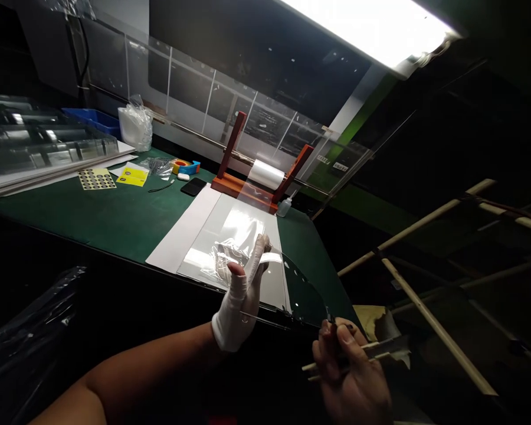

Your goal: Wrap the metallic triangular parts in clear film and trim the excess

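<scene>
My left hand, white-gloved, has its fingers straight and together, thumb apart, over the clear film; my right hand's fingers pinch a dark object, too dim to identify. On the bench, film already spans from far roll to grey sheet, seemingly uncut.

Green tabletop lies open left of the white sheet; roller stand and hanging film block its far end
</scene>
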Available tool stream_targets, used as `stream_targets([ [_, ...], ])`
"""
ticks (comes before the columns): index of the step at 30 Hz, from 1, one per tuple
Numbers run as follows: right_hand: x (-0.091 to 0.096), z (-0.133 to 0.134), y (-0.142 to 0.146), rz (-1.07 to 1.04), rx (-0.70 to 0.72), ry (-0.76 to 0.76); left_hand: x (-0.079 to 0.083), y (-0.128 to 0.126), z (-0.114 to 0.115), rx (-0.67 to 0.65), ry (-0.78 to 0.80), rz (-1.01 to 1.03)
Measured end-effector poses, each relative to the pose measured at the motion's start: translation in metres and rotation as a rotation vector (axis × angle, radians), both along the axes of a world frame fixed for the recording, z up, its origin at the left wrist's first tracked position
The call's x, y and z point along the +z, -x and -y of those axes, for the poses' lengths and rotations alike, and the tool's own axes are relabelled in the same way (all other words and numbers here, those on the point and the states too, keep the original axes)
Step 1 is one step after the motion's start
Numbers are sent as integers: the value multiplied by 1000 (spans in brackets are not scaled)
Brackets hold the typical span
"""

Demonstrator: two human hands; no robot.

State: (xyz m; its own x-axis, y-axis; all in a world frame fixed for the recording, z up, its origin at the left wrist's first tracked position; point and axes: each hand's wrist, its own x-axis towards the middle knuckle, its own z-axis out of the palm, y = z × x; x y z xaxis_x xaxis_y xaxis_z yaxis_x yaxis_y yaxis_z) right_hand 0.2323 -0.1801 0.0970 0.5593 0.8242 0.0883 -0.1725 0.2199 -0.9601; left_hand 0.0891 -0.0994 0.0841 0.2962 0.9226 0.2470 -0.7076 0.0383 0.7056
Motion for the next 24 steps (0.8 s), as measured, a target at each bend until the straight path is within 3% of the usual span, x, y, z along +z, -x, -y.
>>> stream_targets([
  [3, -3, 0, -10, 92, 14, -16, -8, -1, -5, -29, -2, 16],
  [7, -2, -1, -10, 219, -74, -26, -17, -1, -10, -124, 48, 152],
  [11, -2, -5, -6, 234, -136, -5, -22, -1, -11, -133, 42, 141],
  [20, -12, -9, -13, 227, -152, -105, -8, 6, -5, -76, 16, -12],
  [24, -13, -9, -15, 238, -166, -105, -11, 6, -4, -56, -1, -5],
])
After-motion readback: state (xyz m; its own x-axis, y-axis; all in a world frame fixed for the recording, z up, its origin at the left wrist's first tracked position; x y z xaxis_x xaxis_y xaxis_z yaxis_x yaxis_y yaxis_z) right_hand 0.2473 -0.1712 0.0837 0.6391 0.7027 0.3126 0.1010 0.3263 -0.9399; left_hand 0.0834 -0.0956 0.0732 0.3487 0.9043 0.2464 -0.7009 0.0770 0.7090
